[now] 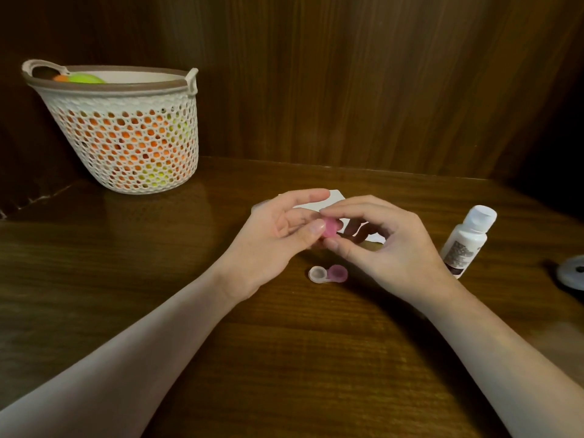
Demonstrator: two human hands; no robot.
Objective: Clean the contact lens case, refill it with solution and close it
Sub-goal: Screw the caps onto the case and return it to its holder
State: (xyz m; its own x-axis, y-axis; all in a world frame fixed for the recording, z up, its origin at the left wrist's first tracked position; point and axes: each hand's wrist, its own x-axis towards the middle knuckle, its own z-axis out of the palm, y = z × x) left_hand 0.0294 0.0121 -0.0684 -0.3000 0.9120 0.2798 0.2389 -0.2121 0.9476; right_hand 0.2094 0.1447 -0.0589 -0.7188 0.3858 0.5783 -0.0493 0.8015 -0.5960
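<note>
Both hands lifted mid-counter: left hand (278, 230) and right hand (384, 240) pinch one pink cap (425, 231) between fingertips, probably to wipe it. Lens case (327, 274) lies on counter (284, 358) just below, one well uncapped; solution bottle (467, 240) stands closed near right edge.
</note>
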